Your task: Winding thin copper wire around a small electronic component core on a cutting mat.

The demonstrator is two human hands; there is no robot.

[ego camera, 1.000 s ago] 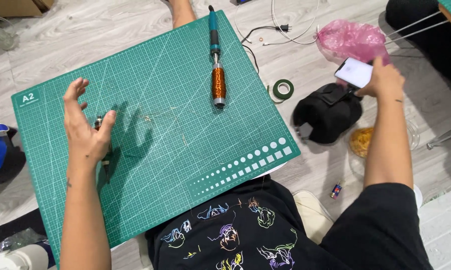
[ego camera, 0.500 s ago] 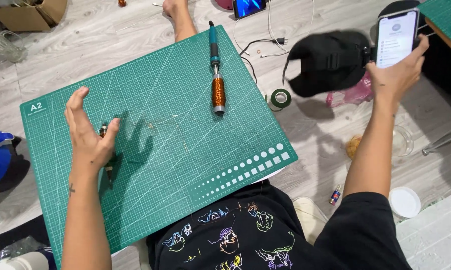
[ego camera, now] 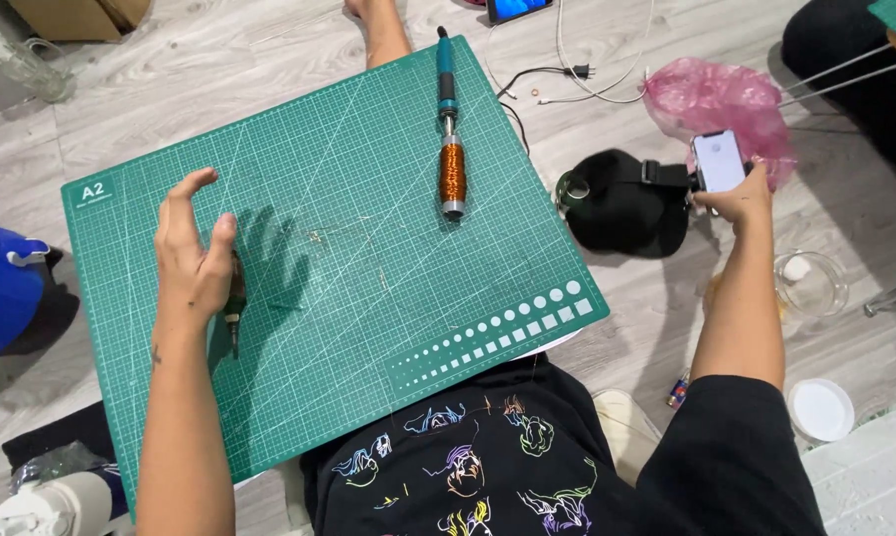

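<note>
The open left hand point(ego camera: 195, 258) hovers over the small pliers point(ego camera: 234, 310), lying at its 5 o'clock with long axis 12-to-6, while the right hand point(ego camera: 736, 199) grips a phone point(ego camera: 719, 161)

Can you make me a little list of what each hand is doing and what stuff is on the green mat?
left hand: left hand open, fingers spread, over a small dark tool on the mat
right hand: right hand holds a phone up, off the mat
mat: green cutting mat on the floor
on the mat: teal-handled tool with a copper wire coil
beside the mat: black cap, pink plastic bag, white lid
</note>
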